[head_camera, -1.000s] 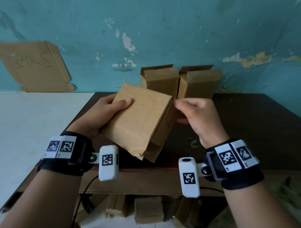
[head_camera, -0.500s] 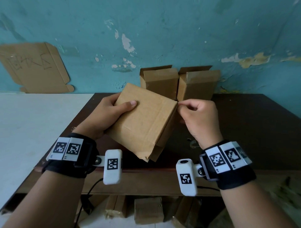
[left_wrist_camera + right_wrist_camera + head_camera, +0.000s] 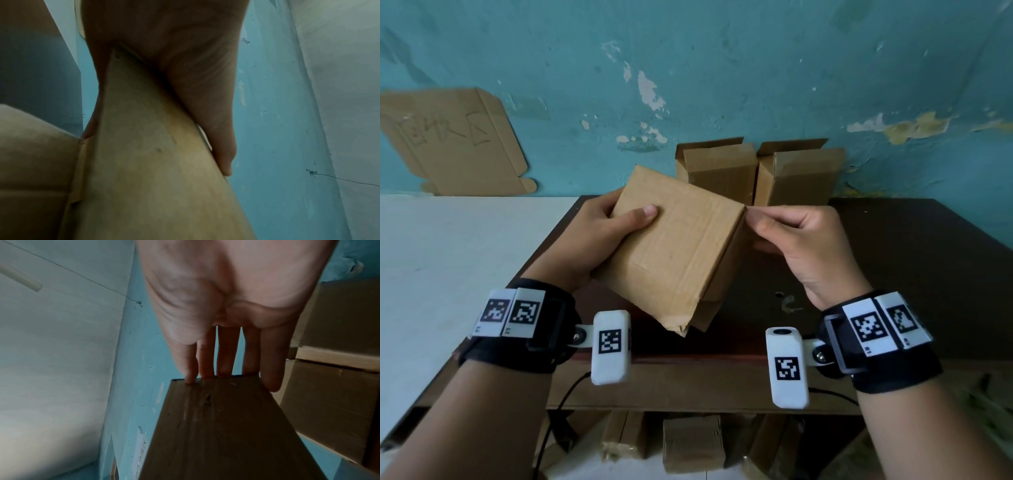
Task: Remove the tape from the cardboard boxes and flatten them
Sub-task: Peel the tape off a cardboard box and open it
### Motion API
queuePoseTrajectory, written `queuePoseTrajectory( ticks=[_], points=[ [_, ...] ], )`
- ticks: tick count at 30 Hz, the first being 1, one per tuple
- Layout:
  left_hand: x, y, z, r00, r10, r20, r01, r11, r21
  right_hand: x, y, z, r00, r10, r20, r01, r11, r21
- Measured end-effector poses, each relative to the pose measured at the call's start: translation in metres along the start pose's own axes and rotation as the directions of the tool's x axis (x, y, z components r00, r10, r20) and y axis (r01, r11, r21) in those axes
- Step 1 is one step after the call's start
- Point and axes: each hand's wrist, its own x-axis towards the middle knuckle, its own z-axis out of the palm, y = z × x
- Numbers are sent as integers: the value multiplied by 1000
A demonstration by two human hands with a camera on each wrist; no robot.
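Observation:
I hold a closed brown cardboard box [image 3: 674, 246] tilted above the dark table [image 3: 893, 260]. My left hand [image 3: 619, 219] grips its left side, thumb on the top face and fingers hidden underneath; in the left wrist view that hand [image 3: 185, 81] wraps the box [image 3: 154, 162]. My right hand [image 3: 755, 219] pinches the box's upper right corner with thumb and fingertips. In the right wrist view the fingertips [image 3: 189, 378] sit on the edge of the box [image 3: 226, 434], where a clear tape strip [image 3: 197, 402] ends. The tape [image 3: 681, 236] runs across the top face.
Two open-topped cardboard boxes [image 3: 715, 168] [image 3: 801, 171] stand at the table's back against the blue wall. A flattened cardboard sheet [image 3: 448, 137] leans on the wall at left above a white surface [image 3: 448, 257]. More boxes [image 3: 691, 442] sit under the table.
The left hand has turned the box and brought its top face more toward me. The right hand has shifted slightly, keeping its pinch at the upper right corner.

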Motion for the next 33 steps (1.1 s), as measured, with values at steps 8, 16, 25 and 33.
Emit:
queuePoseTrajectory(
  ticks=[8, 16, 25, 33],
  points=[
    [-1, 5, 8, 997, 59, -57, -57, 998, 42, 1, 5, 3, 980, -85, -178, 30, 956, -293],
    [-2, 8, 15, 992, 116, -45, -111, 989, 101, 2, 0, 3, 988, 95, -125, -130, 941, -313],
    [-2, 5, 13, 989, 147, -27, -141, 979, 147, 4, -1, 4, 981, 196, -11, -186, 910, -371],
    [-1, 0, 11, 990, 140, -10, -138, 984, 115, 6, 3, 6, 982, 187, 16, -162, 886, -436]
  ],
)
